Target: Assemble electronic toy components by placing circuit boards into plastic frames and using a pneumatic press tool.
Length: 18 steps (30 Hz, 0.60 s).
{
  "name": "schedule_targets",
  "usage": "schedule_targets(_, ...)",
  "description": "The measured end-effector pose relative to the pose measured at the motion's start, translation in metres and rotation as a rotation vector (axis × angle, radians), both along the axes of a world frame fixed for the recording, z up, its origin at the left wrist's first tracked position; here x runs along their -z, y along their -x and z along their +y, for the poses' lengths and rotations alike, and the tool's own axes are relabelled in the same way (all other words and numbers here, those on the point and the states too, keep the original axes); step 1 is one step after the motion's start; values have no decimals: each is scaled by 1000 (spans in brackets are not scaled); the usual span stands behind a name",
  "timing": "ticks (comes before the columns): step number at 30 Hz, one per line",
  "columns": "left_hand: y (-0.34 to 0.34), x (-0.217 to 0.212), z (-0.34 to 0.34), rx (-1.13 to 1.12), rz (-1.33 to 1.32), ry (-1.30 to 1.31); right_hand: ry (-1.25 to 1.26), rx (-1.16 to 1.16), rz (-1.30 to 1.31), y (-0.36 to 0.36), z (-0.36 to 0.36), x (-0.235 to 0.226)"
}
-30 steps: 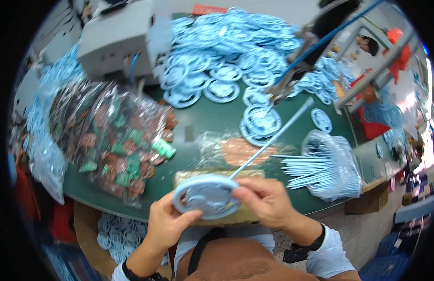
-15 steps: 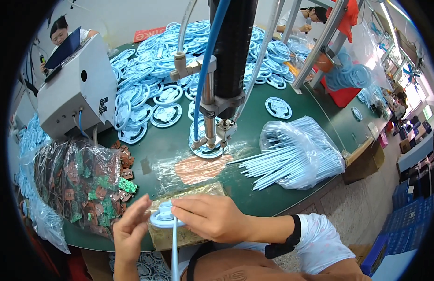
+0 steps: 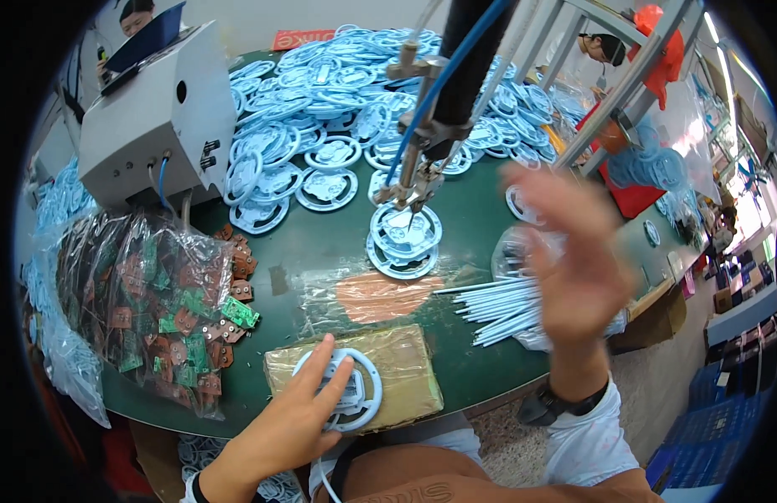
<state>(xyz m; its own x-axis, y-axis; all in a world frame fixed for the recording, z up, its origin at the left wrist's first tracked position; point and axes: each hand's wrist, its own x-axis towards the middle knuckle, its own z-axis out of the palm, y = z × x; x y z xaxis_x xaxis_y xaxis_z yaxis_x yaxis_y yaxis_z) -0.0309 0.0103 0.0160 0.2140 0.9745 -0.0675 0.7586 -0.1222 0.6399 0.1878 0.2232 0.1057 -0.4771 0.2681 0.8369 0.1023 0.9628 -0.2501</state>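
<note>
On a block (image 3: 405, 369), the left hand (image 3: 288, 426), fingers apart (right hand (image 3: 588, 272) too), touches a wheel (image 3: 353, 396).

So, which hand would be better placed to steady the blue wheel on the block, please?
Likely the left hand: it lies partly across that wheel, while the right hand is raised apart.

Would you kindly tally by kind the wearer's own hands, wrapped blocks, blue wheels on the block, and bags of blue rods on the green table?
Hands, left hand and right hand: 2
Wrapped block: 1
Blue wheel on it: 1
Bag of blue rods: 1
Total: 5
</note>
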Motion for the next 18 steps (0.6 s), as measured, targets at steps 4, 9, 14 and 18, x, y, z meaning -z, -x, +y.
schedule_targets(4, -2, -8, 5, 79, -51, 116, 215, -17, 496, -24, 38, -50)
schedule_targets(9, 7, -9, 4, 71, -57, 126, 229, -71, 357, 2, 70, -62)
schedule_targets(14, 8, -14, 4, 67, -24, 101, 329, -128, 402, 4, 97, -77)
schedule_targets(18, 6, -18, 2, 44, -66, 127, 347, -130, 383, 4, 95, -77)
